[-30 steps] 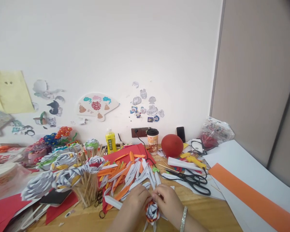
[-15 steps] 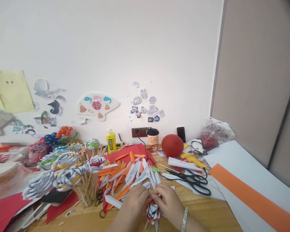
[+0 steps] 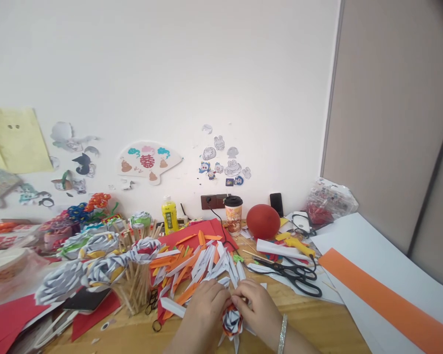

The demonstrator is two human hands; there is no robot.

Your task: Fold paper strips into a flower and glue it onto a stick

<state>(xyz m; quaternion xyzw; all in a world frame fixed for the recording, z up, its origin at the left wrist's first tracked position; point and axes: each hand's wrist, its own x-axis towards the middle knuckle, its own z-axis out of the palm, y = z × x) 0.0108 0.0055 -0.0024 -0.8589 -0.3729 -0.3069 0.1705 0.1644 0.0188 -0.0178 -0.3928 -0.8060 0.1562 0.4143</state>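
Between my two hands, low in the middle of the view, is a paper flower (image 3: 232,322) of folded white and orange strips, with pointed ends sticking out at its lower side. My left hand (image 3: 207,304) closes on its far left edge. My right hand (image 3: 254,301), with a sparkling bracelet at the wrist, pinches its far right edge, thumb and fingers close to the left fingertips. Just beyond the hands lies a pile of folded white and orange paper strips (image 3: 206,263). The fingers partly hide the flower's far side.
Black scissors (image 3: 299,275) and a yellow glue gun (image 3: 299,245) lie right of the pile. Behind stand a lidded paper cup (image 3: 234,219), a red balloon (image 3: 264,221) and a yellow bottle (image 3: 170,216). White paper flowers (image 3: 105,268) on sticks fill the left; an orange strip (image 3: 387,302) lies right.
The paper flower has tilted slightly in my fingers and sits a little further left. Both hands keep nearly the same place and grip.
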